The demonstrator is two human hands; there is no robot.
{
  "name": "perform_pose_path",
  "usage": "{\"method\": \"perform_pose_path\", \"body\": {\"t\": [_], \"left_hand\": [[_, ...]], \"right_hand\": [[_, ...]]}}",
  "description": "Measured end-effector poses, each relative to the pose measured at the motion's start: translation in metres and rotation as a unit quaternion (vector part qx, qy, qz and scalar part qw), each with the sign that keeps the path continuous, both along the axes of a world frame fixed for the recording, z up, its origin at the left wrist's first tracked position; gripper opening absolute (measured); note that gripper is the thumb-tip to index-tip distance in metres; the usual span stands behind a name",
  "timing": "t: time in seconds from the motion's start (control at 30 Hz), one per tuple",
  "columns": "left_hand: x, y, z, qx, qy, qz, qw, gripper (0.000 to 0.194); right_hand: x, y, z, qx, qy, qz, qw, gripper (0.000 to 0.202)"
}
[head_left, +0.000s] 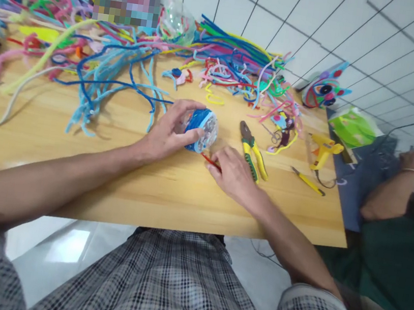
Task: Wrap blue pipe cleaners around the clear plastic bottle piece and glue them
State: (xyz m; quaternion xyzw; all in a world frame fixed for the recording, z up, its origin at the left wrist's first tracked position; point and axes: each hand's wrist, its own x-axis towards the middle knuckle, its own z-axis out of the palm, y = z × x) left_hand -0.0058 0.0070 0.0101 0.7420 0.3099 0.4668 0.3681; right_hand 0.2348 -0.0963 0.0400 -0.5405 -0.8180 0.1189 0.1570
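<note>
A clear plastic cup-like piece (210, 131), wound with dark and light blue pipe cleaners, lies on its side above the table. My left hand (174, 130) is closed around it, thumb across its near side. A blue pipe cleaner (124, 85) trails to the left of the piece. Just to the right, my right hand (231, 171) pinches a thin red strip (207, 159), whose free end reaches toward the lower edge of the wrapped piece. I cannot make out whether they touch. Yellow-and-green pliers (252, 153) lie beside my right hand, with handles spread.
Light blue pipe cleaners (107, 66) lie in a bundle at left. A clear ball (177, 22) and mixed pipe cleaners (240, 52) line the back. A yellow cutter (309, 181), a glue gun (323, 152) and a decorated figure (325, 92) stand at right. Another person (401, 254) sits beyond.
</note>
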Motion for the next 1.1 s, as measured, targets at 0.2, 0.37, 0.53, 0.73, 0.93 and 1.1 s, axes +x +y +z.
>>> {"method": "perform_pose_path", "body": {"t": [0.2, 0.37, 0.53, 0.73, 0.93, 1.1], "left_hand": [[-0.001, 0.002, -0.004, 0.035, -0.006, -0.001, 0.999, 0.056], [-0.002, 0.001, -0.003, 0.061, -0.004, -0.013, 0.998, 0.054], [-0.001, -0.001, -0.004, 0.061, -0.007, -0.015, 0.998, 0.054], [-0.003, -0.006, 0.0, 0.064, 0.012, -0.023, 0.998, 0.054], [-0.007, -0.012, -0.001, 0.064, 0.032, 0.007, 0.997, 0.06], [-0.006, -0.016, -0.003, 0.065, 0.015, 0.008, 0.998, 0.057]], "right_hand": [[0.055, 0.036, 0.04, 0.1, 0.069, -0.071, 0.99, 0.013], [0.113, 0.135, 0.105, 0.188, 0.06, -0.201, 0.96, 0.042], [0.078, 0.127, 0.1, 0.283, 0.063, -0.154, 0.945, 0.028], [0.007, 0.036, 0.029, 0.216, 0.195, -0.019, 0.957, 0.012], [-0.004, 0.028, -0.005, 0.152, 0.187, 0.021, 0.97, 0.058], [-0.001, 0.025, -0.018, 0.132, 0.182, 0.065, 0.972, 0.078]]}}
